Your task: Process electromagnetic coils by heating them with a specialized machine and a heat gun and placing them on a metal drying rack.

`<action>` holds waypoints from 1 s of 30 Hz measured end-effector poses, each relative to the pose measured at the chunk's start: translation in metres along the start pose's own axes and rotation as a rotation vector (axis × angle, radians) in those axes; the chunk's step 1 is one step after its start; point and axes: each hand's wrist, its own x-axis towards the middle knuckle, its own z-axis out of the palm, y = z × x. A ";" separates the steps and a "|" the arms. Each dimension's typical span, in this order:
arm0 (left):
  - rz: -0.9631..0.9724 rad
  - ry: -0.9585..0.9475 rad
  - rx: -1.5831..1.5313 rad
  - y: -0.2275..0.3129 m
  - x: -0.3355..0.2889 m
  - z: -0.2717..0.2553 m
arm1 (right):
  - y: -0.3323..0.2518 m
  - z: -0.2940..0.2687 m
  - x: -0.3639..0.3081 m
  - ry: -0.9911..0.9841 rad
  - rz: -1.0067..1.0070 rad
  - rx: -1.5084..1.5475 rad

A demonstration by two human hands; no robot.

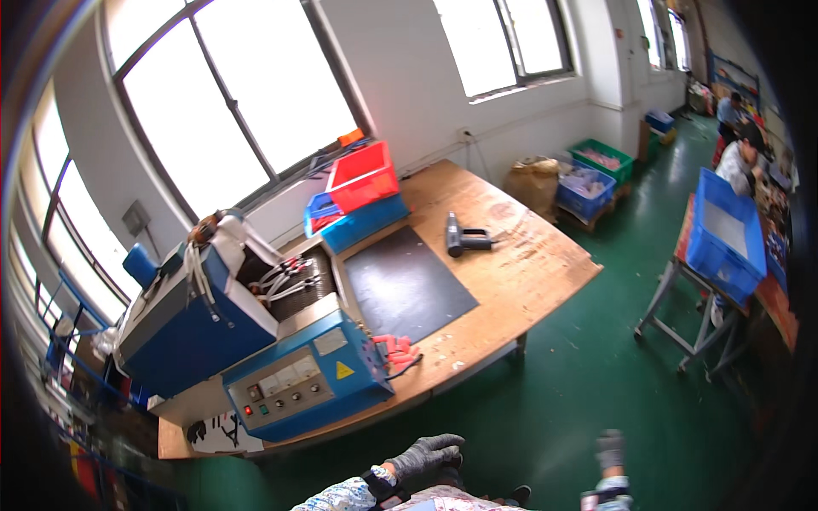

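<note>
My left hand (pixel 426 456), in a grey glove, is in front of my body with its fingers stretched out to the right. It shows nothing in its grasp. My right hand (pixel 611 450), also gloved in grey, is off to the right over the green floor; it looks small and soft, and its fingers cannot be made out. Both hands are apart from the wooden table (pixel 520 264). Nearest to my left hand is a blue machine with a control panel (pixel 294 381). Red-handled pieces (pixel 396 351) lie beside the machine, and a dark heat gun (pixel 460 237) rests farther back.
A black mat (pixel 409 285) covers part of the table. Red (pixel 365 176) and blue bins (pixel 375 223) stand at its back. To the right, a blue crate (pixel 724 234) sits on a metal-legged bench, with people (pixel 737 166) beyond. Filled crates (pixel 586 189) line the wall.
</note>
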 end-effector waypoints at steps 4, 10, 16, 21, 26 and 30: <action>0.020 0.059 -0.171 -0.008 -0.022 -0.051 | -0.314 0.073 -0.031 -0.706 -0.689 0.008; 0.221 0.381 -0.215 -0.028 -0.051 -0.155 | -0.502 0.160 -0.049 -0.908 -1.126 0.119; 0.205 0.472 -0.418 -0.031 -0.053 -0.213 | -0.584 0.170 -0.016 -0.885 -1.110 0.302; 0.334 0.556 -0.419 -0.032 -0.038 -0.262 | -0.683 0.097 -0.012 -1.189 -0.737 1.172; 0.410 0.744 -0.551 -0.012 -0.033 -0.304 | -0.767 0.028 -0.005 -1.612 -0.773 1.811; 0.390 0.735 -0.781 -0.029 -0.008 -0.327 | -0.795 0.037 -0.029 -1.671 -0.934 2.028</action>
